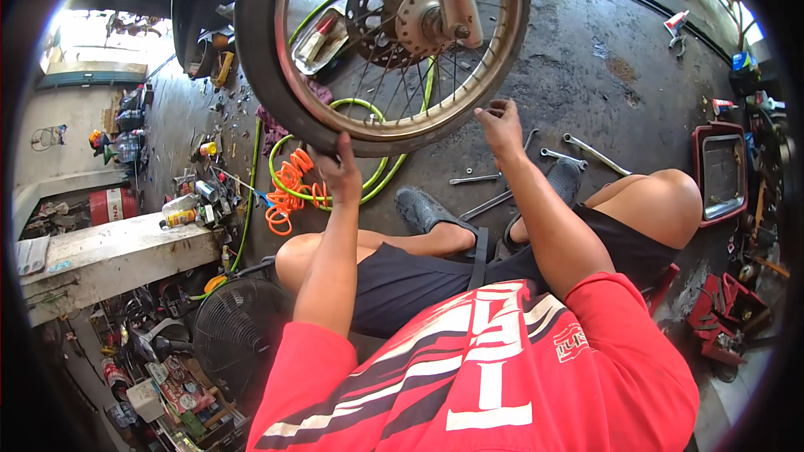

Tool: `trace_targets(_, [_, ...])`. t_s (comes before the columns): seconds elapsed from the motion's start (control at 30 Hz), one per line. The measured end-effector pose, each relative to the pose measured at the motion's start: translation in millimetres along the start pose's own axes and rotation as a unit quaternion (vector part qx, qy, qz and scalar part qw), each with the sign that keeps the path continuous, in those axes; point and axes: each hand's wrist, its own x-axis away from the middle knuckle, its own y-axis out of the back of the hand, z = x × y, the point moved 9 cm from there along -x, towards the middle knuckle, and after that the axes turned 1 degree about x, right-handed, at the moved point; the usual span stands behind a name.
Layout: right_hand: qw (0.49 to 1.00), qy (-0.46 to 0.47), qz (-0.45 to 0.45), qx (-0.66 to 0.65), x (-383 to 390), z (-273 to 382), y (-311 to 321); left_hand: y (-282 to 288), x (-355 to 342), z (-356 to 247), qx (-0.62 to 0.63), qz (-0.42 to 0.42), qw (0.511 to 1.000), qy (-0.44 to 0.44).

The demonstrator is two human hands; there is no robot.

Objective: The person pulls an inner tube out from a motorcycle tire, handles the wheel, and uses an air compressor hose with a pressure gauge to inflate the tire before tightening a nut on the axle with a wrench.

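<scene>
A spoked motorcycle front wheel hangs in front of me at the top of the view, with a black tire, a drilled brake disc and a fork leg at its hub. My left hand grips the tire's lower left, thumb on the near side and fingers partly hidden behind the rubber. Beside the tire's lower right is my right hand, its fingers loosely curled and nothing visible in them. Whether its fingertips touch the tire is hard to tell.
Several wrenches lie on the floor near my feet. Behind the wheel are a tray, a green hose and an orange coiled hose. A fan stands left, a red-rimmed tray and red toolbox right.
</scene>
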Motion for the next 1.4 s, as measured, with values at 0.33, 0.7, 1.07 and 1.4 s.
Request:
trace_targets(0.33, [0.981,-0.160,-0.107,-0.037,-12,-75,2,-98,104,66,0.062,0.296,0.810,0.503])
trace_targets(0.7, [0.779,-0.165,0.096,-0.597,-69,-62,-83,-209,43,-60,-0.231,0.316,0.915,-0.100])
trace_targets(1.07, [0.807,-0.080,0.065,-0.582,-111,-58,-62,-273,55,-30,-0.210,0.170,0.962,-0.043])
trace_targets(1.4, [0.800,-0.112,0.063,-0.586,-110,-50,-73,-271,18,17,-0.165,0.146,0.975,-0.030])
